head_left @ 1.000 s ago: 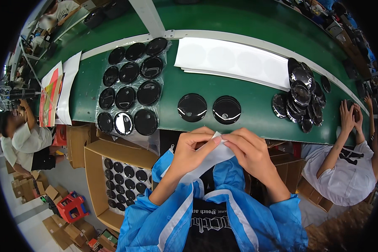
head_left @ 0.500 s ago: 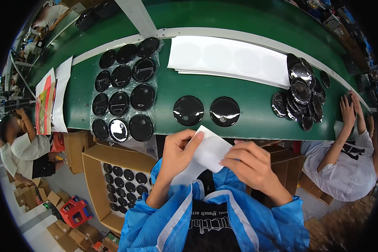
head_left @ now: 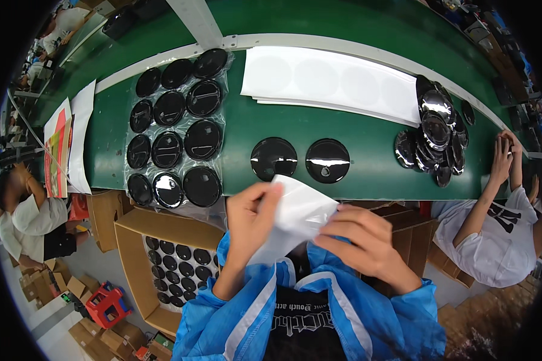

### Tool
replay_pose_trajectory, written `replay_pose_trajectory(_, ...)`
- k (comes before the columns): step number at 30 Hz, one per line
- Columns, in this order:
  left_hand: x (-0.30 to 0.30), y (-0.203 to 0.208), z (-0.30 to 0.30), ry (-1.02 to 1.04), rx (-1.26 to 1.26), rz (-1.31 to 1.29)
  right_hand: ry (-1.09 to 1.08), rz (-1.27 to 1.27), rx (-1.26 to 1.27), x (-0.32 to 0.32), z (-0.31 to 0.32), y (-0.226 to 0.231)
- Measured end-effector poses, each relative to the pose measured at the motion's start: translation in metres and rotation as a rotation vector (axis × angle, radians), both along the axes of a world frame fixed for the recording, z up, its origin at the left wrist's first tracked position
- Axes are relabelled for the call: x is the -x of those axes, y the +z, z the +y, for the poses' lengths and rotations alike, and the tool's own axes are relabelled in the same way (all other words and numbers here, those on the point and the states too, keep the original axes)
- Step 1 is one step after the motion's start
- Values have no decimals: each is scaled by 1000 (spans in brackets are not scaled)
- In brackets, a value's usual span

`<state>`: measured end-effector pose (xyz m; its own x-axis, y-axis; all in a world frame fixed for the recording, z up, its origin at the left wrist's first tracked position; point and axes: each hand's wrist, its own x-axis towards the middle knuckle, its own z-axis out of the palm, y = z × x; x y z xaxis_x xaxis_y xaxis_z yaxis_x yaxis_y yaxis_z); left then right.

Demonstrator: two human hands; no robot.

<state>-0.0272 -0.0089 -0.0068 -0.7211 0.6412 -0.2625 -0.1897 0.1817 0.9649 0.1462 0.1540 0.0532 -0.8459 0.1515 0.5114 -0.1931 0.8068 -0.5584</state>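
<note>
Between my two hands, just off the near edge of the green table, is a white sheet point(head_left: 298, 201) with a glossy, creased patch near its right side. My left hand point(head_left: 251, 216) pinches its left edge between thumb and fingers. Curled fingers of my right hand point(head_left: 361, 237) grip the right edge; their tips are partly hidden. A paler, translucent part hangs below the sheet. Beyond it on the table lie two glossy black discs, the left one point(head_left: 273, 157) and the right one point(head_left: 327, 161), each with a small round mark near its lower edge.
Rows of black discs point(head_left: 203, 139) lie on clear plastic at left. A stack of white sheets with round outlines point(head_left: 319, 78) lies at the back, beside a heap of black discs point(head_left: 435, 129). Below left stands a cardboard box point(head_left: 125, 240) holding more discs. Another person point(head_left: 494, 240) works at right.
The white sheet has tilted and its glossy patch now shows creases. My left hand has shifted slightly left, and my right hand still grips the sheet's right side.
</note>
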Motion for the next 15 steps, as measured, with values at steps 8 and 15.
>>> replay_pose_trajectory(8,-3,3,-7,-395,9,569,-363,-261,904,27,70,-17)
replay_pose_trajectory(15,-2,-4,-8,-368,20,465,-379,-383,919,35,84,-44)
